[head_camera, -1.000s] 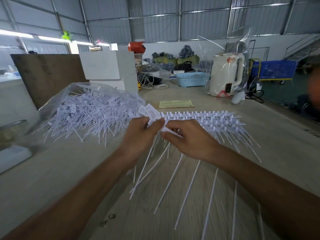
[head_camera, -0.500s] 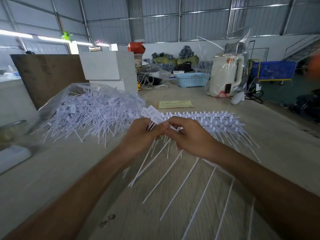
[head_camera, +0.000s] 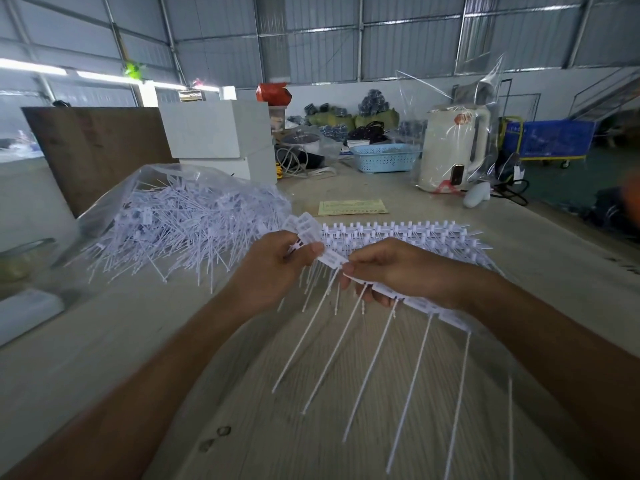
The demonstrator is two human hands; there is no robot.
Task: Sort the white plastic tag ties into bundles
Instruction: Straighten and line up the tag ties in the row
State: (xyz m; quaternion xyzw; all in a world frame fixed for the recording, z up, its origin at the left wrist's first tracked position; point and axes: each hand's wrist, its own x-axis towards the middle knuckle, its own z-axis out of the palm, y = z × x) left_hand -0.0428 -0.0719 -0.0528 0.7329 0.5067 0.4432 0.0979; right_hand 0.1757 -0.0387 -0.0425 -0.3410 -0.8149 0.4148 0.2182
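My left hand [head_camera: 273, 271] grips a small bundle of white tag ties [head_camera: 306, 230] by their flat heads, tails hanging down. My right hand [head_camera: 401, 271] pinches a strip of joined white ties [head_camera: 426, 308]; the strip runs under my right wrist and its long thin tails [head_camera: 374, 358] hang toward me over the table. The two hands are close together, and one tie head [head_camera: 332, 259] bridges the gap between them. A clear plastic bag of loose white ties [head_camera: 180, 220] lies at the left. Behind my hands, rows of joined ties [head_camera: 415, 237] lie flat on the table.
The wooden table [head_camera: 277, 410] carries a yellow-green paper slip [head_camera: 353, 206], white boxes [head_camera: 221, 133], a blue basket [head_camera: 382, 157] and a white kettle in plastic wrap [head_camera: 453, 147]. A brown board [head_camera: 93, 147] stands at the left. The table's right edge drops to the floor.
My hands have drawn slightly apart. The strip in my right hand now stretches out to the right, and its tails have swung rightward.
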